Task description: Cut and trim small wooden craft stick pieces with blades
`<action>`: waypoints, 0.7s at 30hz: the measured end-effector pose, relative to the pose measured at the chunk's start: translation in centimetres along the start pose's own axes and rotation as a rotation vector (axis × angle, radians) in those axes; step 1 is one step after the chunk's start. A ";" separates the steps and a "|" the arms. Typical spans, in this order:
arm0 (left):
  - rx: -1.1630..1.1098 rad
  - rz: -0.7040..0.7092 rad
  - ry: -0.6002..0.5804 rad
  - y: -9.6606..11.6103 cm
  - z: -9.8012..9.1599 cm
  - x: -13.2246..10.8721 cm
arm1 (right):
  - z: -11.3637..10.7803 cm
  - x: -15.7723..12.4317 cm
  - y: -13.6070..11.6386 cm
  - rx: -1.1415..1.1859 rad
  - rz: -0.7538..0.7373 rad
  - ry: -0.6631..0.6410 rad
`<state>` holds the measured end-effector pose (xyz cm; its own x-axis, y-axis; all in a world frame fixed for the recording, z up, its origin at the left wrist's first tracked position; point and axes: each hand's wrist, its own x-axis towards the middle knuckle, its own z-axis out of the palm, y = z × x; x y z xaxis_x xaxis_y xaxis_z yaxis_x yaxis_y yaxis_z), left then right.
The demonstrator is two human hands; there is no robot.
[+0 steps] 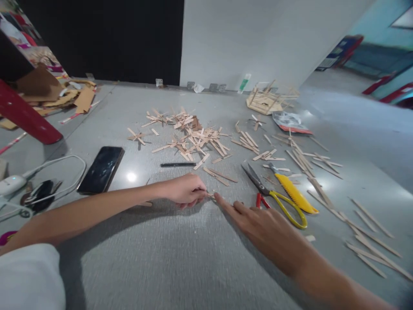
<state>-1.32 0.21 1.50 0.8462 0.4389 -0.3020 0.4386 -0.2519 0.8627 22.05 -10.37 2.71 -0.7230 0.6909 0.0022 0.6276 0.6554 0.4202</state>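
Observation:
My left hand [189, 190] is closed, its fingertips pinching a small flat wooden stick [211, 196] just above the grey surface. From the right, my right hand [254, 219] grips the stick's other end, with the index finger stretched along it and the thumb hidden. Beside the right hand lie scissors [287, 209] with yellow handles, a yellow utility knife [295, 193], and a red-handled tool [259, 200] partly covered by that hand. A black pen [178, 164] rests beyond my left hand.
Loose wooden sticks [206, 137] are heaped farther back, and more sticks [371, 245] spread at right. A phone [101, 170], a white cable [69, 156] and a red leg [29, 116] stand left. A stick frame [267, 101] and plastic packet [292, 122] sit back right.

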 end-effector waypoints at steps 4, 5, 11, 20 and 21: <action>-0.038 -0.028 -0.009 0.0 -0.1 -0.1 | -0.7 0.6 1.2 -0.037 -0.068 0.022; -0.049 -0.035 -0.014 0.0 -0.1 -0.1 | -0.9 0.8 1.3 -0.052 -0.077 0.040; -0.058 -0.054 -0.023 -0.1 -0.2 -0.2 | -1.9 1.2 0.8 -0.080 -0.090 0.040; -0.011 0.017 -0.019 -0.3 -0.3 0.0 | 3.5 -0.7 1.2 -0.009 -0.044 0.102; -0.009 0.011 -0.017 -0.3 -0.3 0.0 | 3.2 -0.8 0.8 -0.018 -0.032 0.107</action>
<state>-1.49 0.53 1.33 0.8563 0.4210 -0.2994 0.4265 -0.2492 0.8695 23.99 -9.42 0.16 -0.7697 0.6327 0.0853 0.5994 0.6702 0.4377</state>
